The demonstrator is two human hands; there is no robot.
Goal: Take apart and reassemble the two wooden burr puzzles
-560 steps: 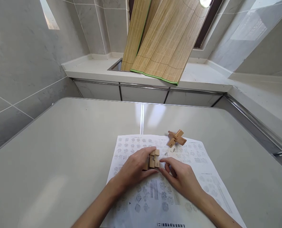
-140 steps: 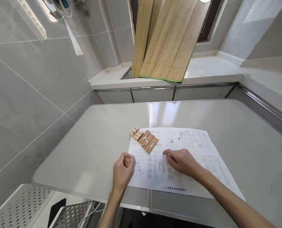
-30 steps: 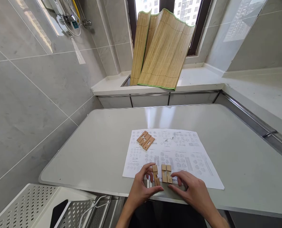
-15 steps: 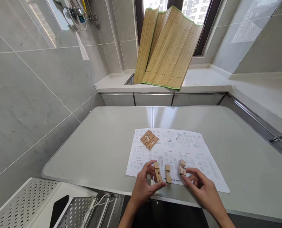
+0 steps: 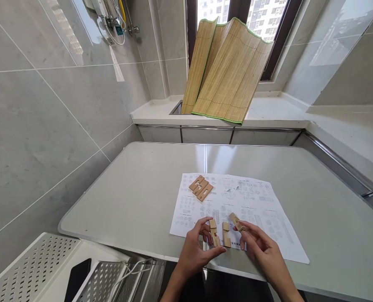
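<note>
My left hand [image 5: 196, 251] pinches a notched wooden puzzle piece [image 5: 213, 233] at the near edge of the printed instruction sheet [image 5: 252, 209]. A second notched piece [image 5: 226, 234] lies on the sheet just right of it, between my hands. My right hand [image 5: 262, 247] holds a third wooden piece [image 5: 237, 222] lifted and tilted above the paper. Three flat slotted pieces [image 5: 201, 188] lie side by side at the sheet's far left corner.
The sheet lies on a grey table [image 5: 136, 197] against a tiled wall. A bamboo mat [image 5: 227, 71] leans on the window ledge behind. White perforated racks [image 5: 32, 268] and a dark phone [image 5: 78, 279] sit low at the left, below the table edge.
My right hand has turned its wooden piece and brought it left, closer to the middle piece. The left hand keeps its pinch on its piece. The view shifted slightly.
</note>
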